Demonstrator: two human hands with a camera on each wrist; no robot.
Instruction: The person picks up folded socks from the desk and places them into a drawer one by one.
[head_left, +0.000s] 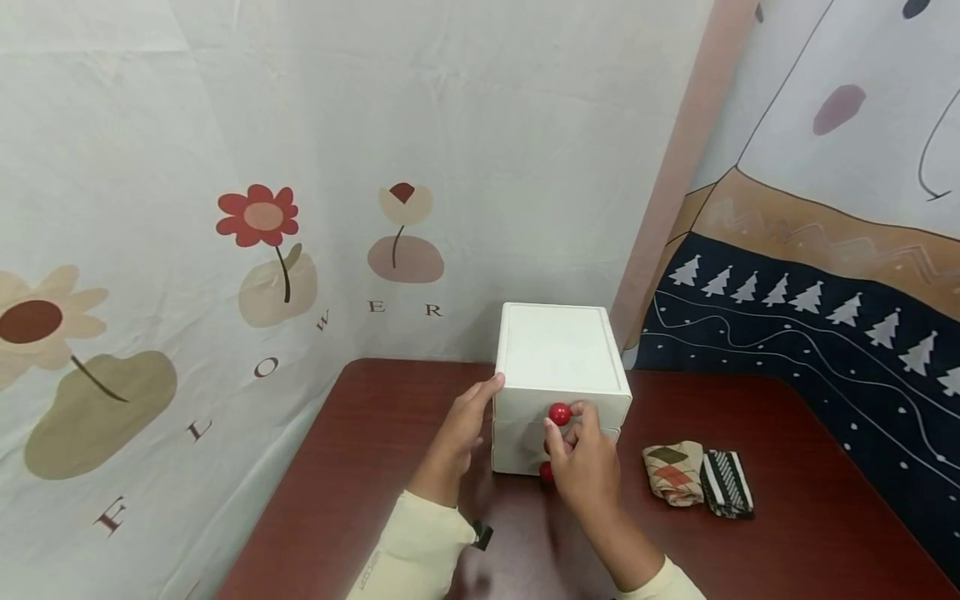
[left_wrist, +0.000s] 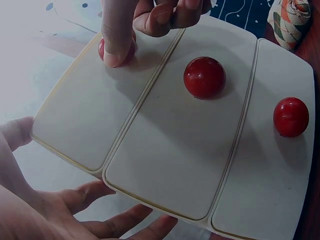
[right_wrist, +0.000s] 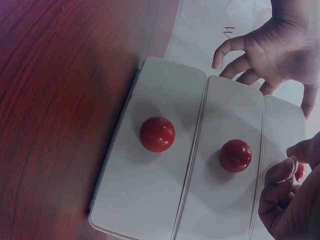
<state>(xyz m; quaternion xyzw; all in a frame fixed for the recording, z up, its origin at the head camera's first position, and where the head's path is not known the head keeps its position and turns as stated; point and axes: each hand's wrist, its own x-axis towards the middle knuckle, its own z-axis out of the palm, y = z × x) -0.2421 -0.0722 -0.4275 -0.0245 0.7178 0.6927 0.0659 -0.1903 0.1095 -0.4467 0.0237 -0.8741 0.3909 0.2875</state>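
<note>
A small white drawer unit (head_left: 562,346) stands on the table, with three drawers stacked in its front. Each drawer front carries a round red knob; the middle knob (left_wrist: 204,78) and bottom knob (right_wrist: 157,134) are untouched. With thumb and index finger, my right hand (head_left: 588,471) pinches the top knob (head_left: 559,413). My left hand (head_left: 459,429) rests its spread, fairly straight fingers against the unit's left side, thumb near the top edge. In the left wrist view, all three drawer fronts (left_wrist: 170,135) sit flush with the casing.
A folded argyle sock bundle (head_left: 673,473) and a black-and-white patterned bundle (head_left: 727,484) lie together to the right of the unit. The dark red wooden table (head_left: 360,467) backs onto a cloth wall (head_left: 450,125) printed with flowers.
</note>
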